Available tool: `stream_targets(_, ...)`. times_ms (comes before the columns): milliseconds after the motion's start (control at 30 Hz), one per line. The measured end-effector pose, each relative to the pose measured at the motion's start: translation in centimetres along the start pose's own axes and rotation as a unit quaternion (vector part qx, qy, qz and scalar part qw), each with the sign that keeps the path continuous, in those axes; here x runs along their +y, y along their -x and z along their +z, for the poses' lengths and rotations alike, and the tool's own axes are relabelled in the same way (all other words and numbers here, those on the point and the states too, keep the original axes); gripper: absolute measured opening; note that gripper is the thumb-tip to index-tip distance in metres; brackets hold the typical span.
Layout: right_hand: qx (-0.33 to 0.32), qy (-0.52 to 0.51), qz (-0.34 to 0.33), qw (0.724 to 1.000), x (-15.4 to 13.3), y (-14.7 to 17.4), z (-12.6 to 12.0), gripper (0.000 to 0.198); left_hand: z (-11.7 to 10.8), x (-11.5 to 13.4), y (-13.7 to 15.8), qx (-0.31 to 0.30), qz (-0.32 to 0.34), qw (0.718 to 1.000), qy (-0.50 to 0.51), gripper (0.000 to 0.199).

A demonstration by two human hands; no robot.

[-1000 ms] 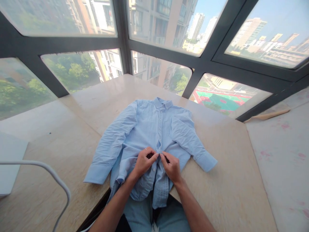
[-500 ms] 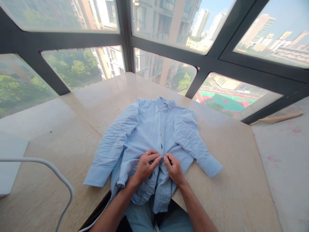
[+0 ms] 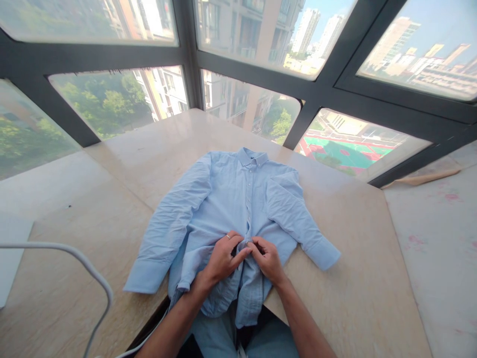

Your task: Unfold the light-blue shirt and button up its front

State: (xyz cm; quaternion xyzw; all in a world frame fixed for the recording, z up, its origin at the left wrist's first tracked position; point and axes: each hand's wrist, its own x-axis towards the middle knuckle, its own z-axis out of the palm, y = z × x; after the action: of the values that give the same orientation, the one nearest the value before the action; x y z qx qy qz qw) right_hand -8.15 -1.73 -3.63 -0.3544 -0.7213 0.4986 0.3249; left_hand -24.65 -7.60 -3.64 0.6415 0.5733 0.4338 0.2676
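Note:
A light blue long-sleeved shirt (image 3: 223, 199) lies front side up, its collar away from me and its hem hanging over the near edge. Its upper front is closed along the button placket. My left hand (image 3: 224, 256), with a ring on one finger, pinches the placket edge below the middle of the shirt. Right beside it, my right hand (image 3: 266, 258) pinches the same spot from the other side, fingertips almost touching the left ones. Below the hands the two front panels hang apart. The button between my fingertips is too hidden to make out.
The shirt rests on a beige stone-like ledge (image 3: 354, 238) below dark-framed windows (image 3: 253, 84). A white cable (image 3: 89, 268) curves up at the left, near a white flat object (image 3: 13, 258). A flowered wall surface (image 3: 432, 228) borders the right side.
The fingertips of both hands have shifted slightly at the placket, my left thumb moving right, across towards the right fingers. The whole view has moved a little; the shirt lies as before.

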Motion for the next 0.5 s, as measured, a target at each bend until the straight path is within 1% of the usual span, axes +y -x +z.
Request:
stream_targets(167,-0.04,-0.003,0.001,0.999,-0.38,-0.35,-0.72,0.029,0.11,-0.47,0.04,-0.004,0.007,1.0,0.009,0.023)
stream_targets(267,-0.05,-0.016,0.01,0.999,-0.55,-0.48,-0.97,0.031,0.05,-0.48,0.04,-0.013,0.007,1.0,-0.003,0.024)
stream_targets(367,-0.037,-0.025,0.015,0.999,-0.45,-0.5,-0.81,0.03,0.07,-0.34,0.01,-0.013,0.009,1.0,-0.01,0.027)
stream_targets(500,-0.004,-0.028,0.026,0.999,-0.34,-0.48,-0.32,0.029,0.15,-0.11,-0.05,-0.006,0.011,1.0,-0.012,0.029)
